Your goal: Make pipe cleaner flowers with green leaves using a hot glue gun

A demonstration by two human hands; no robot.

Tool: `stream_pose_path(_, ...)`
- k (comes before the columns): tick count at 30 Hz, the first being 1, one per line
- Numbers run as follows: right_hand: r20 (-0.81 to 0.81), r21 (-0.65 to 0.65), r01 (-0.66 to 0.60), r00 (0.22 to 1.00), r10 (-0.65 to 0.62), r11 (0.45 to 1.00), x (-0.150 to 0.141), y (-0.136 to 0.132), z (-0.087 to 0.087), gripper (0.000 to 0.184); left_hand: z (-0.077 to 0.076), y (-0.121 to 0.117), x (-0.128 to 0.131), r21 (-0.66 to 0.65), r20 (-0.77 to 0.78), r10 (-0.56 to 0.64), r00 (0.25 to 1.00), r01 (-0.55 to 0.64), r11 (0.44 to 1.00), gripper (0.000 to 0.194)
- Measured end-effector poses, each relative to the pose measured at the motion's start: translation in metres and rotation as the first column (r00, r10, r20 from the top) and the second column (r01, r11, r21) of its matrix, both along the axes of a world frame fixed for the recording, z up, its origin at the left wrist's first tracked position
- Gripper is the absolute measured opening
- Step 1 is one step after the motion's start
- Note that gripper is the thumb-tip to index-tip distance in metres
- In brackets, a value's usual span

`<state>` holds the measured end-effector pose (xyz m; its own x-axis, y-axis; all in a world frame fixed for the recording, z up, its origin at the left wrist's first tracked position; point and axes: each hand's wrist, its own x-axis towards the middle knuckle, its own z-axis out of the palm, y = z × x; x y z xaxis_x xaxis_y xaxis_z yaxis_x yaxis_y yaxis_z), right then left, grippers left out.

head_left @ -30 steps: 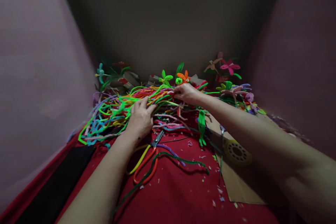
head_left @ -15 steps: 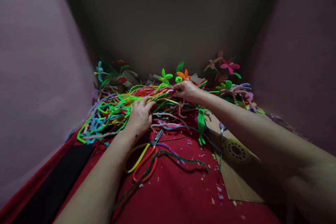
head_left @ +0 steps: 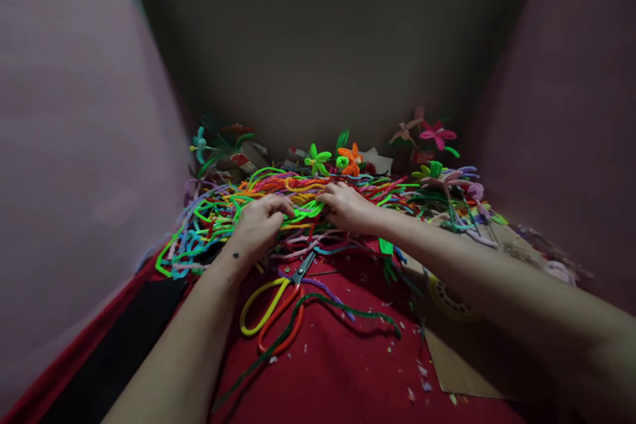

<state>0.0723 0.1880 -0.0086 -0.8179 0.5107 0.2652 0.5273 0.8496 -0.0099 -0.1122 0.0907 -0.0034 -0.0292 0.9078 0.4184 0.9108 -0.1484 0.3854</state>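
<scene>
A wide heap of fuzzy pipe cleaners point(head_left: 218, 207) in many colours spreads across the far part of the red cloth point(head_left: 348, 371). Both hands are in it, with a bundle of bright green pipe cleaners point(head_left: 307, 211) running between them. My left hand point(head_left: 262, 217) has its thumb and fingers closed around the left part of these green ones. At their right end my right hand point(head_left: 345, 207) curls its fingers over them; its fingertips are partly hidden. Scissors point(head_left: 302, 270) with one yellow and one red handle lie just in front, blades toward the heap.
A dark green pipe cleaner point(head_left: 278, 338) crosses the scissors' red handle. Cardboard point(head_left: 457, 364) and a yellow tape roll point(head_left: 447, 298) lie under my right forearm. Pipe-cleaner flowers, one orange point(head_left: 350, 159) and one pink point(head_left: 437, 135), stand behind the heap. A black strip point(head_left: 119, 344) lies left.
My right hand has come nearer, down from the back of the heap toward my left hand. Bright green pipe cleaners now lie bunched between both hands. The view has shifted slightly.
</scene>
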Motion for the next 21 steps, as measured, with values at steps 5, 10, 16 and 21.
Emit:
stream_pose_path(5, 0.102, 0.1, -0.078, 0.993, 0.067, 0.992, 0.012, -0.028, -0.017, 0.029, -0.009, 0.005, 0.01, 0.197, -0.011, 0.058, 0.998, -0.055, 0.979, 0.04)
stream_pose_path(10, 0.147, 0.135, -0.125, 0.984, 0.105, 0.983, 0.021, -0.042, -0.025, 0.035, -0.029, 0.01, 0.022, 0.111, -0.353, 0.067, 0.933, -0.03, 0.993, 0.059)
stream_pose_path(16, -0.015, 0.081, -0.077, 0.997, 0.079, 0.994, 0.016, -0.031, -0.002, 0.022, -0.037, 0.013, 0.02, 0.004, -0.457, 0.093, 0.884, -0.103, 0.995, 0.032)
stream_pose_path(21, -0.281, -0.064, -0.049, 0.959, 0.029, 0.997, -0.011, -0.009, 0.01, 0.037, -0.027, -0.001, 0.04, -0.014, -0.547, 0.176, 0.818, -0.219, 0.976, 0.029)
